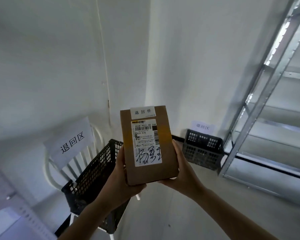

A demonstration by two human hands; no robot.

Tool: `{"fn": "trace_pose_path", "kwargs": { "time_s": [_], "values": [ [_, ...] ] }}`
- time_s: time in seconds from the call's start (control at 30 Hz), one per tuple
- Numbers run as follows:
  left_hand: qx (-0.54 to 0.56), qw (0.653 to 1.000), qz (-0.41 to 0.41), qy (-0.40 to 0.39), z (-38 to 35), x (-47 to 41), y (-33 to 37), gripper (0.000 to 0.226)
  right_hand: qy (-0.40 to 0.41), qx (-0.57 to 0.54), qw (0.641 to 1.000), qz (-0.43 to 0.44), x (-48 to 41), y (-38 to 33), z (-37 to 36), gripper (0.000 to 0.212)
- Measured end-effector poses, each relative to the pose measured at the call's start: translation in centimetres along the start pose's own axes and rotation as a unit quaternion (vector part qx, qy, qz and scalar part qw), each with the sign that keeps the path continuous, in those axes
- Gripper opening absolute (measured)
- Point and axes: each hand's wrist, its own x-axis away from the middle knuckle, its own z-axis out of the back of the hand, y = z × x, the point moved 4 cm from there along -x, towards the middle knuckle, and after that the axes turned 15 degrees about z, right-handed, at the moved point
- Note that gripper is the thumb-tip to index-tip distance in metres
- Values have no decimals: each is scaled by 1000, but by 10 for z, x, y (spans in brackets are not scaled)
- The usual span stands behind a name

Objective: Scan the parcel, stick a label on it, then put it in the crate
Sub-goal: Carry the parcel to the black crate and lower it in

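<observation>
I hold a brown cardboard parcel [168,156] upright in front of me with both hands. A small white label [142,112] with three printed characters is stuck near its top edge, above a larger shipping label [146,142] with barcodes and black handwriting. My left hand [121,177] grips the parcel's left side and bottom corner. My right hand [181,168] cups its right side and underside. Just below and left of the parcel stands a black mesh crate [92,174] on a white chair.
The white chair [59,168] carries a paper sign [71,142] on its backrest. A second, grey crate [202,151] sits on the floor by the wall with a small sign [203,126] above it. Metal shelving [260,104] rises at the right.
</observation>
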Motion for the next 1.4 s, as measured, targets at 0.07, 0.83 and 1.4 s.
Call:
{"fn": "trace_pose_path", "kwargs": {
  "time_s": [0.07, 0.83, 1.4],
  "values": [
    [18, 999, 29, 27, 4, -24, -6, 128, -28, -11, 1000, 10, -31, 23, -2, 119],
    [38, 889, 369, 269, -9, -171, -195, 131, -376, -117, 919, 16, -204, 286, -206, 125],
    [153, 807, 528, 214, -114, -157, -337, 136, -584, -125, 790, -139, -114, 388, -312, 127]
  ]
}}
